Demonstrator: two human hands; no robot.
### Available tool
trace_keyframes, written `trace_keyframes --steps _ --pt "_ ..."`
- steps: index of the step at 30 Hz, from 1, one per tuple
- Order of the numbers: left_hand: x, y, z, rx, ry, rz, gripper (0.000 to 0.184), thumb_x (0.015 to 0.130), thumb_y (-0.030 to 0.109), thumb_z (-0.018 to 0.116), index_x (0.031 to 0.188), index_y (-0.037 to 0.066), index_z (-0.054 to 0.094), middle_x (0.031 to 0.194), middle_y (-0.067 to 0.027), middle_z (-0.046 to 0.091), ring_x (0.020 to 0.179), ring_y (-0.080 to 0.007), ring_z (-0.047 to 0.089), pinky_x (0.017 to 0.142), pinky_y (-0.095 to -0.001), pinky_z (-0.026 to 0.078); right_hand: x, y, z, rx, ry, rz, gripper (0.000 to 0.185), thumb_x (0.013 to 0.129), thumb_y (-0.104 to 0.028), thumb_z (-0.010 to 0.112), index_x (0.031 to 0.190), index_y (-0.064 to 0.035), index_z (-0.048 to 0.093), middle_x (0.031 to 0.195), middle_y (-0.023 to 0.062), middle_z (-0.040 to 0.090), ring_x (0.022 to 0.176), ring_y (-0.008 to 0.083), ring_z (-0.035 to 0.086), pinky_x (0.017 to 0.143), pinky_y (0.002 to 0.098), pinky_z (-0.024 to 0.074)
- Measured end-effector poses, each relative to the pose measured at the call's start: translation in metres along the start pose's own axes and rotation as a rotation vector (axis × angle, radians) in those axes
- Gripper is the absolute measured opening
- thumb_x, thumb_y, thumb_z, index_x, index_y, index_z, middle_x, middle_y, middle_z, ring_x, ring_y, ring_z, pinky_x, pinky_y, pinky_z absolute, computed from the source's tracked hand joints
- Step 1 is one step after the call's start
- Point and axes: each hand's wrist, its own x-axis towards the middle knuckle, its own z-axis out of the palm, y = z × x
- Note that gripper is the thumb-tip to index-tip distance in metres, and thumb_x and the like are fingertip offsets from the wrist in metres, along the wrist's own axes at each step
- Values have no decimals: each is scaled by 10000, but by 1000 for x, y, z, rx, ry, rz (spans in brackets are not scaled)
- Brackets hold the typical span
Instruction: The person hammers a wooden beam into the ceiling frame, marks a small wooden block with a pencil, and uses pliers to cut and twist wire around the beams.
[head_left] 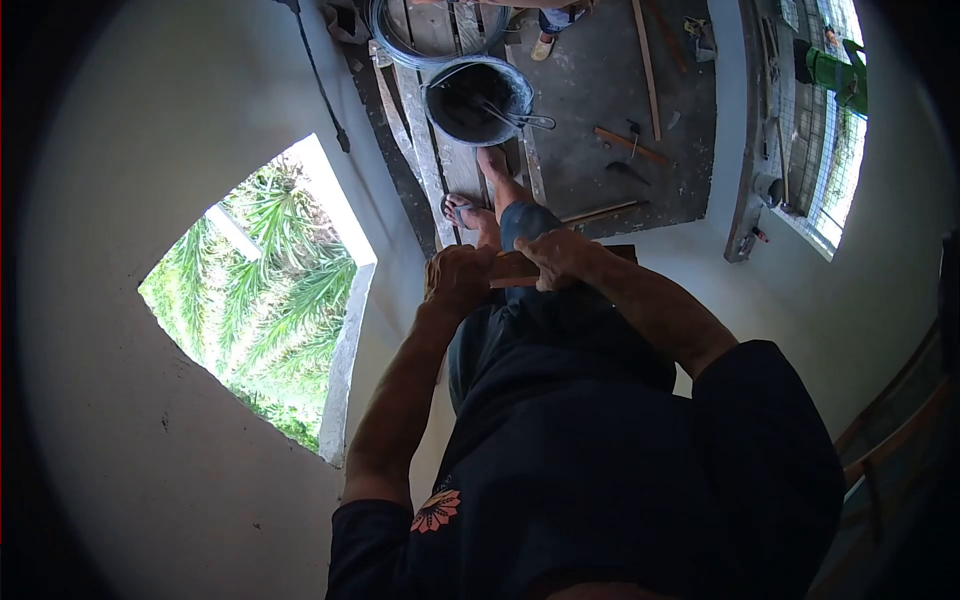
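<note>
One brown wooden piece [514, 266] is held in front of the legs: the left hand [459, 282] is closed around its left end, the right hand [560, 258] clasped over it further along. Tiny lettering above the orange flower print [437, 512] on the dark shirt [600, 480] is too small to read.

The room is dim, and the light comes in from outside. The window on the left [270, 300] is very bright — the green outside looks pale. The window on the right [840, 145] glares white too. The shirt [600, 460] looks almost black, and the left hand [460, 280] and right hand [552, 258] are shady. The edges bend round — with black corners.
</note>
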Motion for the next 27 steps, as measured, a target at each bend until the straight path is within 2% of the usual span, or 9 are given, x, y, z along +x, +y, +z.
trace_keyframes --steps 2,5,12,15,17,20,22,27 --pt "2 1 6 -2 8 -12 70 761 151 576 781 147 643 649 -89 609 648 -283 631 570 -432 489 1 5 2 77 33 7 618 726 -303 718 1152 27 417 981 259 628 937 394 618 811 436 491" --pt "6 13 -5 102 -177 -84 122 772 164 577 862 146 658 784 -89 652 773 -271 656 659 -424 524 4 10 2 155 69 13 622 722 -302 720 1155 26 417 982 260 627 939 395 617 812 436 490" --pt "11 11 5 97 -154 -64 132 762 179 587 868 157 662 777 -83 651 772 -271 655 654 -415 522 12 12 0 239 88 -9 631 713 -298 727 1161 21 417 984 262 625 942 397 615 813 435 487" --pt "11 9 6 72 -157 -71 129 754 199 593 854 167 666 776 -72 653 770 -267 656 650 -410 519 8 16 4 205 17 -8 635 709 -296 730 1163 19 417 985 262 624 943 398 614 813 435 486" --pt "8 6 10 52 -172 -73 126 750 212 594 841 175 674 769 -66 653 762 -265 658 644 -408 516 -3 20 4 114 -110 -3 638 706 -295 731 1165 18 417 986 263 624 944 398 614 814 435 485" --pt "6 5 18 13 -15 -33 119 714 165 624 821 188 671 659 -77 628 640 -278 641 576 -416 500 -12 25 4 -17 -274 3 642 702 -293 734 1168 16 417 987 264 623 945 399 613 814 435 484" --pt "12 7 14 41 -21 -38 126 710 170 635 827 192 675 657 -77 628 641 -277 641 576 -414 503 -11 27 4 -52 -308 2 645 700 -292 736 1169 14 417 988 264 622 946 400 612 814 435 483" --pt "14 5 11 38 -127 -37 135 691 174 658 824 190 675 660 -78 631 650 -278 643 580 -416 504 -2 26 3 68 -98 6 652 693 -289 741 1174 11 417 990 265 621 949 401 610 815 434 481"
